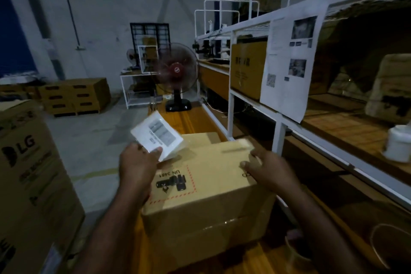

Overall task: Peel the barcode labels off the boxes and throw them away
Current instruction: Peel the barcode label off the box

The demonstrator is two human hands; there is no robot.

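A brown cardboard box (206, 187) with a black and red "UN 3481" mark sits on the wooden bench in front of me. My left hand (138, 162) pinches a white barcode label (156, 134) by its near corner and holds it lifted above the box's far left corner. It looks free of the cardboard, though its lower edge is close to the box top. My right hand (264, 169) rests on the box's right top edge, fingers bent over it.
A tall LG carton (29, 173) stands at my left. White metal shelving (278, 118) with boxes and a hanging paper sheet runs along the right. A red fan (176, 73) stands at the bench's far end. Stacked cartons (75, 95) sit on the floor beyond.
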